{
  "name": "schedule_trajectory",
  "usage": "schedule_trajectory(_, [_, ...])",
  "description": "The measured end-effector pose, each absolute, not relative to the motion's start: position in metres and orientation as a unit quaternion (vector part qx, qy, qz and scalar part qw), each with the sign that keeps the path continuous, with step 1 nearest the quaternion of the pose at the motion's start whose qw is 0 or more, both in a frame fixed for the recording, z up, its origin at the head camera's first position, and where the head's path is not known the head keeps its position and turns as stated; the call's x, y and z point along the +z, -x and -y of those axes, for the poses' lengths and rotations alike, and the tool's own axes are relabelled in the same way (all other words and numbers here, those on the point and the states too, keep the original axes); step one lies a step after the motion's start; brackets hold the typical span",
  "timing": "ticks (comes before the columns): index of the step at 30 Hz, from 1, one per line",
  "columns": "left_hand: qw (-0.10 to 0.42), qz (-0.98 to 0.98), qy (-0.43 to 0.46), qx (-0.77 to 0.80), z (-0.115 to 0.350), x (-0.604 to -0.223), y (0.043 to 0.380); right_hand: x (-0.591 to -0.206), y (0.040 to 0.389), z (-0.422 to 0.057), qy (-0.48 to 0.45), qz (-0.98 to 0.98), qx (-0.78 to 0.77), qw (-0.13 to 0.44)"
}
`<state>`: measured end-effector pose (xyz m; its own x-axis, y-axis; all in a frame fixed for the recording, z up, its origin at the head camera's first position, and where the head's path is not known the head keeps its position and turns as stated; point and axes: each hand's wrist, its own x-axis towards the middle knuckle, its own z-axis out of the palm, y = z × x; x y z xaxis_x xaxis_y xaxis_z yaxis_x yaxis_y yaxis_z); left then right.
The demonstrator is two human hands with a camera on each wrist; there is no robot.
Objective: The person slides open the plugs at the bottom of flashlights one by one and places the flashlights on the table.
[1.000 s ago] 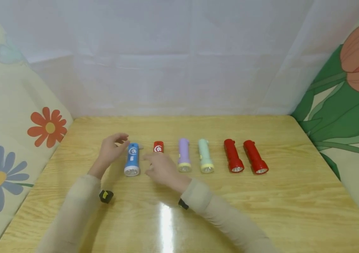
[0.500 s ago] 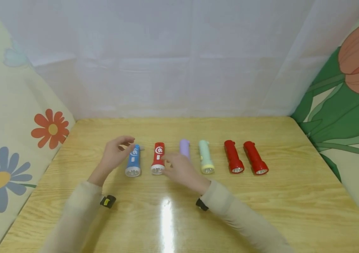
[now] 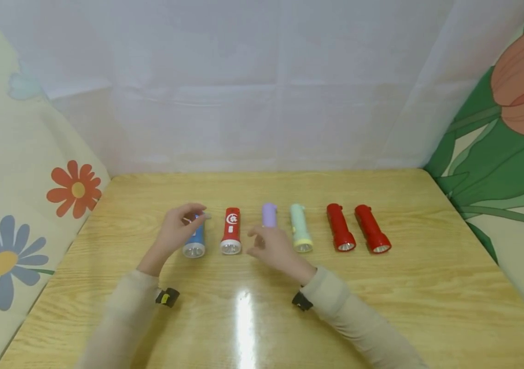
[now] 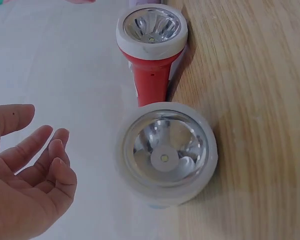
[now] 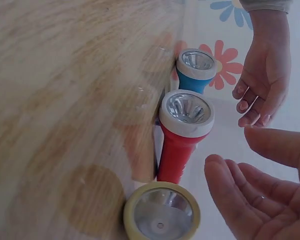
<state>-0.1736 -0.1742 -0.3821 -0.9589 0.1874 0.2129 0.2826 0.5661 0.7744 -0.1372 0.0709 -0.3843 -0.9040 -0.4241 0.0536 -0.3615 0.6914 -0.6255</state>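
I count six torches: three red, one blue (image 3: 194,241), purple, green; my loose left hand (image 3: 176,233) hovers over blue, my relaxed right hand (image 3: 272,249) empty.

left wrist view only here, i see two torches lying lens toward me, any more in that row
Observer: Yes, six lie side by side on the table.
Operator: colours?
Observer: From the left: blue torch, red-and-white torch, purple torch, green torch, then two plain red torches.
Operator: where's the right hand
Observer: The right hand hovers over the purple torch's lens end, fingers relaxed, holding nothing.
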Motion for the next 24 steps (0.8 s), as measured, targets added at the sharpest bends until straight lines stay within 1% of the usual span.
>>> schedule_trajectory(6, [0.013,0.896,0.109,-0.43,0.171,-0.383,0.183,-0.388,0.14,-0.07,0.196,-0.911,-0.356,0.072])
schedule_trajectory(14, [-0.019,0.898,0.114,-0.425,0.167,-0.385,0.198,-0.393,0.145,-0.06,0.173,-0.901,-0.381,0.116])
schedule_trajectory(24, [-0.044,0.899,0.103,-0.423,0.158,-0.394,0.221,-0.396,0.146,-0.049,0.21,-0.913,-0.341,0.08])
